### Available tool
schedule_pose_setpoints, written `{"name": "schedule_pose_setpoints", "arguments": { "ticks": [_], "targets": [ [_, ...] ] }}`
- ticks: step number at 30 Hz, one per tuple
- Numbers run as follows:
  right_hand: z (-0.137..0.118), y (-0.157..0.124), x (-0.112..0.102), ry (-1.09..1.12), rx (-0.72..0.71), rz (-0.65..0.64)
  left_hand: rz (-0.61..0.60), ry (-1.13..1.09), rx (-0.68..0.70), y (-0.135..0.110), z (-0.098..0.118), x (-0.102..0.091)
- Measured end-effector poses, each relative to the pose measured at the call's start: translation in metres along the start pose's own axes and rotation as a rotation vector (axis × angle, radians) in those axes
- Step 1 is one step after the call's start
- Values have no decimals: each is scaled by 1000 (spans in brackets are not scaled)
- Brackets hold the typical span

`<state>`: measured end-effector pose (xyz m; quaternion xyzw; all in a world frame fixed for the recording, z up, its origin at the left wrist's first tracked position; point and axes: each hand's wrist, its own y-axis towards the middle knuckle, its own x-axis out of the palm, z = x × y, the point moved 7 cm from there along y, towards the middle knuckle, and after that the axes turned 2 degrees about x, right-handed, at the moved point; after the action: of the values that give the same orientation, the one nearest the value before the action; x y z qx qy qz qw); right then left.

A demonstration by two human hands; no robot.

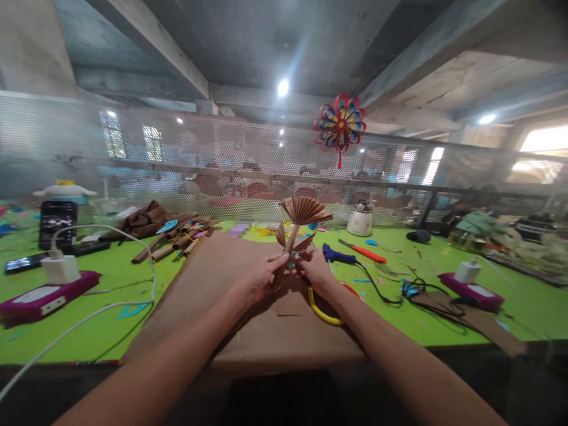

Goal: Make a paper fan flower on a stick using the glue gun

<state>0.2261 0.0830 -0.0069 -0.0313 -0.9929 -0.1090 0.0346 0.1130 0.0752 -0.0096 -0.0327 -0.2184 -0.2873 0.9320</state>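
Both my hands meet at the middle of the table and pinch the stem of a brown paper flower. It has a pleated fan head on top and small paper leaves along its stalk. My left hand grips the lower stem from the left. From the right, my right hand closes on the same stem. The flower stands upright above a large sheet of brown paper that lies under my forearms. A yellow ring lies on the sheet just below my right wrist.
On the green table lie brown paper rolls, a blue glue gun with black cable, a red-handled cutter, a white jar, pink boxes with white chargers, and a phone. A mesh fence carries a red pinwheel.
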Motion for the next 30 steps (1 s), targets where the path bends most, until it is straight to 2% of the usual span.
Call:
{"name": "schedule_pose_setpoints", "arguments": {
  "ticks": [2, 4, 8, 11, 15, 18, 22, 26, 30],
  "targets": [
    [0, -3, 6, -7, 30, -70, -12, -6, -2, 1, -1, 0],
    [1, -4, 8, -46, 47, -82, 0, -3, 3, 3, 0, -2],
    [-4, -1, -9, -209, 9, 22, 179, -8, 43, 4, 7, -19],
    [-17, 9, -43, -312, -17, 133, 276, -8, 58, 3, 11, -31],
    [-37, 30, -103, -578, -3, 279, 280, 35, 35, 3, 9, -37],
    [-36, 43, -133, -867, 42, 291, 299, 78, 39, 3, 8, -39],
    [-10, 45, -143, -1199, 116, 224, 378, 83, 101, 1, 10, -45],
    [7, 45, -142, -1397, 58, 207, 396, 70, 121, 2, 10, -47],
    [7, 45, -156, -1493, -2, 252, 399, 75, 104, 0, 9, -45]
  ]
}}
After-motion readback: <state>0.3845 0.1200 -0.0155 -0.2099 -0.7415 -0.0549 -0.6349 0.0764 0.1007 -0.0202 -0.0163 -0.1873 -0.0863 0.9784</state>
